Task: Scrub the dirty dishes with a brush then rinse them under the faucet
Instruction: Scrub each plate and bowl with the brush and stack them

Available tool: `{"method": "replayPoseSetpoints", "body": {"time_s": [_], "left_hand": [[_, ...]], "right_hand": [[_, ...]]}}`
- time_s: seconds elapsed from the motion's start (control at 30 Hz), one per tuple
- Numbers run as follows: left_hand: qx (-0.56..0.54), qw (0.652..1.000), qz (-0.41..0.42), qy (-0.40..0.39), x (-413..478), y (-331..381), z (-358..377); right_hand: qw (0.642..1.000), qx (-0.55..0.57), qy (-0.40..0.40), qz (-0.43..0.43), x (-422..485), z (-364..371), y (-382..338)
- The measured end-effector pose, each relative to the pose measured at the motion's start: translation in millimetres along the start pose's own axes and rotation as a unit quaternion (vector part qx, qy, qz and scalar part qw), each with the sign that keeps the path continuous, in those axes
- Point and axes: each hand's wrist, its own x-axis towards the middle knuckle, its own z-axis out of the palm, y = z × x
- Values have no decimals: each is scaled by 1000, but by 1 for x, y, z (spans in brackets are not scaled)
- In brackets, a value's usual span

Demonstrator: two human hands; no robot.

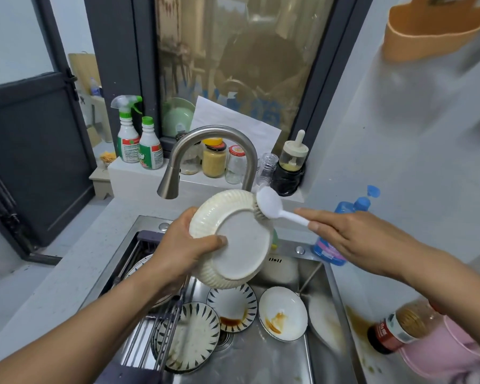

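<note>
Several dirty plates (234, 306) in sink (261, 364), left hand (186, 250) gripping bowl (241, 245), right hand (352, 239) pinching brush (269, 206), faucet (214, 139) behind

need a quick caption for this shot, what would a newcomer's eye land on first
First the cream ribbed dish at centre, its underside turned to the camera and gripped by the left hand. The right hand holds the white brush with its bristles against the dish's upper right rim, just below the curved faucet. Next come the sauce-stained plates lying in the sink underneath.
</note>
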Motion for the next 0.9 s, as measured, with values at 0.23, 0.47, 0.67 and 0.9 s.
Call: {"method": "replayPoseSetpoints", "body": {"time_s": [0.23, 0.47, 0.67, 0.9], "left_hand": [[160, 982, 75, -71, -7, 1, 0], [-40, 997, 42, -41, -8, 13, -13], [-201, 977, -3, -70, -9, 21, 7], [-47, 991, 14, -124, -10, 28, 2]], "right_hand": [[999, 1, -34, -27, 8, -21, -15], [951, 290, -60, 89, -4, -6, 18], [853, 508, -12, 117, 14, 7, -23], [898, 433, -23, 80, 18, 7, -29]]}}
